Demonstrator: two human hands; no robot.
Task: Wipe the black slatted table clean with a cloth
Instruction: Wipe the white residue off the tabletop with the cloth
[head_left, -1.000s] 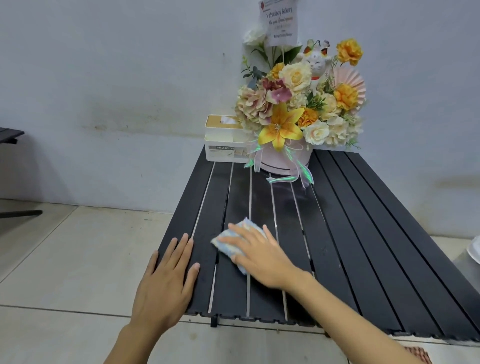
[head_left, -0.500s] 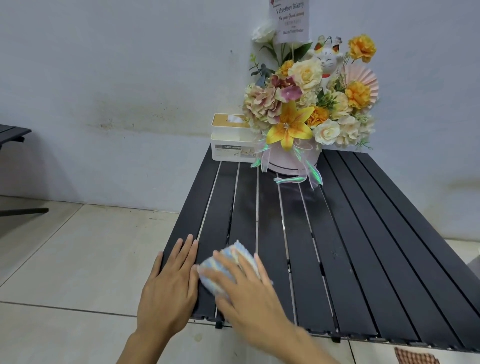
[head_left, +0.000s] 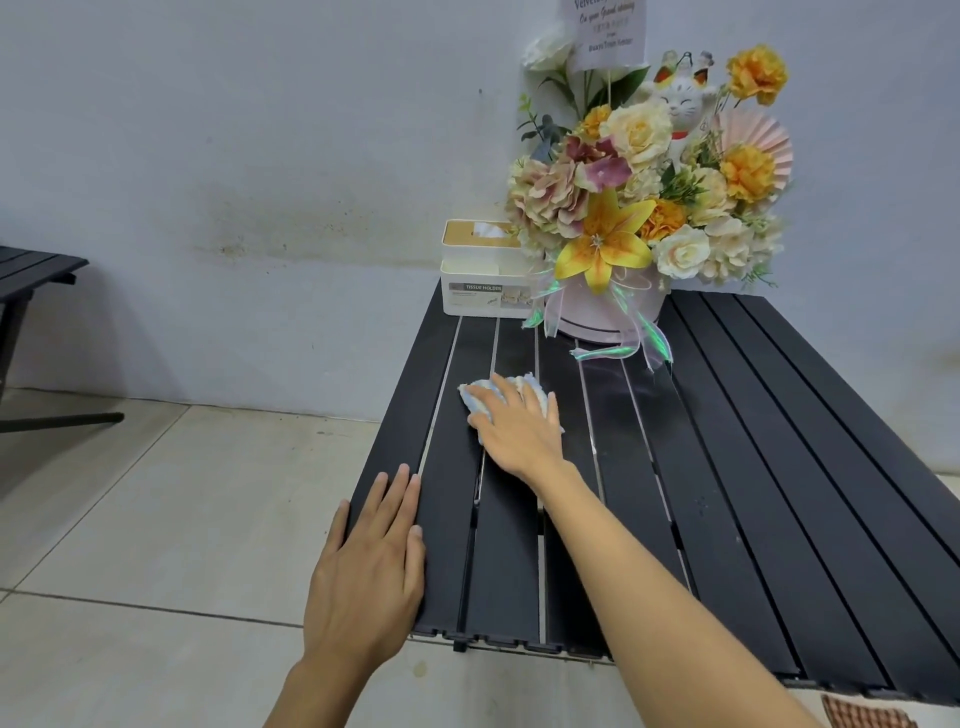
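The cloth (head_left: 479, 396), pale and bunched, was seen on the left part of the table (head_left: 779, 467), on the slats toward the far left corner and well short of the tissue holder (head_left: 483, 283). It was pressed flat to the tabletop by the right hand (head_left: 519, 428), the fingers laid straight and slightly spread over it; nothing was curled round it, and only its left and far fringes were left showing past the fingertips. The right forearm was stretched across the near edge, diagonally.

The left hand (head_left: 369, 566) was laid palm down at the near left corner, along the outermost slat, fingers straight and close together, with nothing held.

At the far edge the tissue holder was set in the left corner, and just beside it, touching or nearly so, a pink pot (head_left: 608, 317) of flowers (head_left: 649, 182) was stood, ribbons trailed onto the slats. A white cat figure (head_left: 680, 104) and a card (head_left: 610, 31) were seen among the blooms. A second dark table (head_left: 31, 265) was glimpsed at the left.
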